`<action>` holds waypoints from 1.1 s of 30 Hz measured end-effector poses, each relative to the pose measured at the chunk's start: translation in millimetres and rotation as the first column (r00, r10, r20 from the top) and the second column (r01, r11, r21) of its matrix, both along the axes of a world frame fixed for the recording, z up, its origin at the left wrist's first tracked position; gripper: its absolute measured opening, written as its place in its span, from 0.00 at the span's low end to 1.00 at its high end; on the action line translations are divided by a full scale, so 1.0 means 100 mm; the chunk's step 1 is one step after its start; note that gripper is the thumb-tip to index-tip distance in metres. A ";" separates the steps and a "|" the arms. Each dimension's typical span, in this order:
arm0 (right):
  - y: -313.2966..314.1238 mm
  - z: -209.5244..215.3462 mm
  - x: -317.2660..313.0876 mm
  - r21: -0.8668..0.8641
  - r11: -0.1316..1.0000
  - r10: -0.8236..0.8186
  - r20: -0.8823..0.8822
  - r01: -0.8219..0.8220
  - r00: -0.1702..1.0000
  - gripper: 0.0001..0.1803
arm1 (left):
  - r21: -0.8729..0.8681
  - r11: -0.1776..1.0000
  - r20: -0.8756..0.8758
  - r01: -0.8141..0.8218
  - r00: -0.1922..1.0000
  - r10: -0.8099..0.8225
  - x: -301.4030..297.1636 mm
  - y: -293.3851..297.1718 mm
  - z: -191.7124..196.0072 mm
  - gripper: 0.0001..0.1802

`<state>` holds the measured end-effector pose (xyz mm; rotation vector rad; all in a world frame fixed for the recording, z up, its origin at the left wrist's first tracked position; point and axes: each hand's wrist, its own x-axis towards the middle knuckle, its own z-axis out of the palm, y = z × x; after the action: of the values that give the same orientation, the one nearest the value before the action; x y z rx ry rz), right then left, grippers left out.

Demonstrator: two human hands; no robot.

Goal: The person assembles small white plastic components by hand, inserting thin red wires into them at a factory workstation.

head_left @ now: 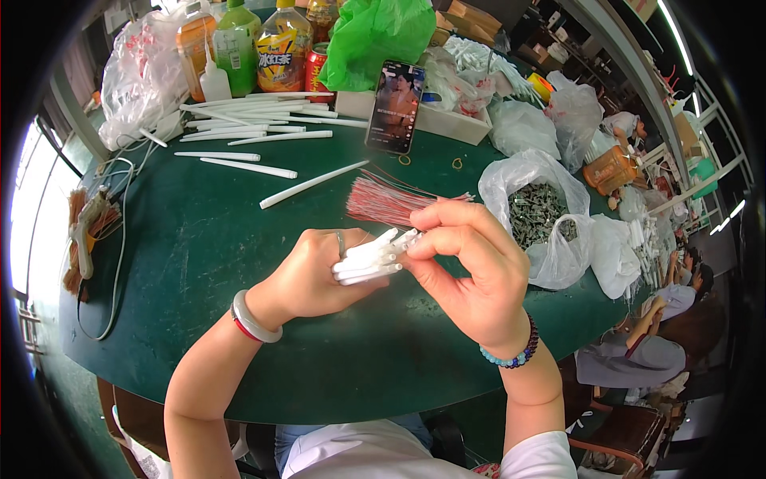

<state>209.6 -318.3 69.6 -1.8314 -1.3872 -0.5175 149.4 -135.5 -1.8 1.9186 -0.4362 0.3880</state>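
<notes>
several white sticks bunched in the left hand

the bunch sat above the near middle of the green table. left hand: fingers curled round the sticks, ends poking out toward the right. right hand: thumb and fingertips drawn to a narrow pinch at those ends; whether they gripped an end or something finer, could not tell.

handling, by judgement: each stick likely light and stiff, probably plastic, smooth enough to slide against its neighbours under a slack fist. narrow ends looked the weakest part, liable to bend under a hard squeeze. best hold seemed a firm wrap round the body of the bunch, with only a light fingertip touch at the ends.

loose sticks lay farther off, tapered; probably quick to roll, best lifted by the middle. red and white wires lay just beyond the right hand, fine, likely springy and prone to tangle; a pinch near one end looked safest. plastic bag, soft-walled, stood to the right, with small dark pieces inside.
</notes>
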 end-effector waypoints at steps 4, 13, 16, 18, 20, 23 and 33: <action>-0.12 0.23 -0.34 -0.009 0.973 0.227 -0.140 -0.231 0.964 0.06 | 0.034 0.996 -0.032 0.081 0.996 -0.080 -0.02 -0.01 0.02 0.17; 0.07 0.21 -1.09 0.400 0.820 0.364 0.185 -0.409 0.913 0.05 | 0.056 0.998 -0.051 0.024 0.998 -0.022 -0.03 -0.03 -0.03 0.09; 0.06 0.14 -1.06 0.432 0.773 0.389 0.256 -0.464 0.885 0.05 | 0.050 0.999 -0.123 -0.019 0.992 0.025 -0.04 -0.05 0.01 0.09; 0.07 0.12 -1.00 0.497 0.711 0.422 0.265 -0.498 0.867 0.06 | 0.009 0.999 -0.139 -0.031 0.990 0.032 -0.01 -0.07 0.03 0.09; 0.07 0.11 -0.95 0.558 0.640 0.455 0.279 -0.528 0.846 0.06 | -0.081 0.994 -0.269 -0.074 0.962 0.050 -0.04 -0.07 0.07 0.09; -0.19 0.24 -0.85 0.575 0.638 0.661 -0.068 -0.512 0.747 0.07 | -0.144 0.988 -0.235 -0.053 0.972 0.018 -0.08 0.04 0.00 0.10; -0.44 0.36 -0.58 0.129 0.979 0.167 -0.041 -0.161 0.985 0.18 | -0.581 0.778 -0.232 0.241 0.866 -0.442 -0.05 -0.07 0.08 0.18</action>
<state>151.4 -362.4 105.2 -1.6036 -1.4240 -0.4581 144.0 -142.6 6.1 1.2777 -0.3796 -0.0933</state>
